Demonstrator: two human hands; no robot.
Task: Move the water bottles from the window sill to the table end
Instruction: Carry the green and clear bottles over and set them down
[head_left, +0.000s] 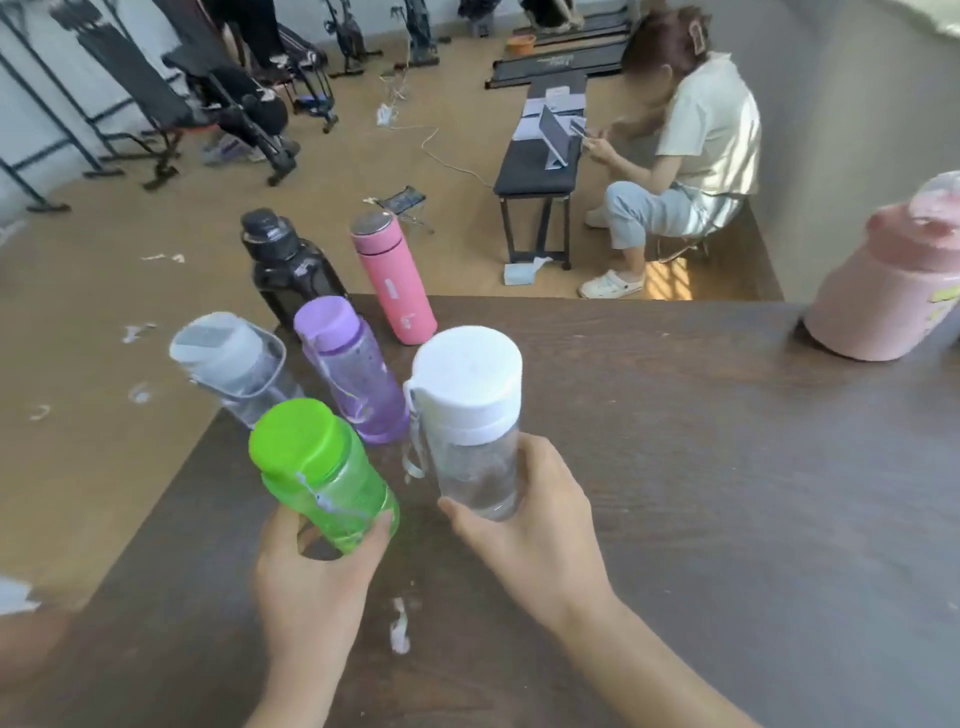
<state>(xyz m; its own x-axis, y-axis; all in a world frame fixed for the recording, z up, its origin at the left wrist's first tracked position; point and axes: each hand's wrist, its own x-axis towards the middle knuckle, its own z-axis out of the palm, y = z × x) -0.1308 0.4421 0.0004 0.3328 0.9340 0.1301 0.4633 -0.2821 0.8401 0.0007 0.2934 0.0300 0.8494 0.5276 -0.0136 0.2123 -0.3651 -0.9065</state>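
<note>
My left hand (317, 577) grips a green bottle (324, 473) with a green cap, held over the dark wooden table (675, 493). My right hand (535, 525) grips a clear bottle (467, 415) with a white cap and strap. Just beyond them, near the table's far left corner, stand a purple bottle (350, 369), a clear bottle with a grey-white lid (234, 364), a black bottle (288, 265) and a pink flask (392, 275). A large pale pink bottle (888, 291) stands at the table's right edge.
A white smear (400, 626) marks the table between my forearms. Beyond the table's far edge a person sits on a stool by a black bench (537, 171) holding a tablet. Exercise machines (218, 98) line the back left. Paper scraps litter the wooden floor.
</note>
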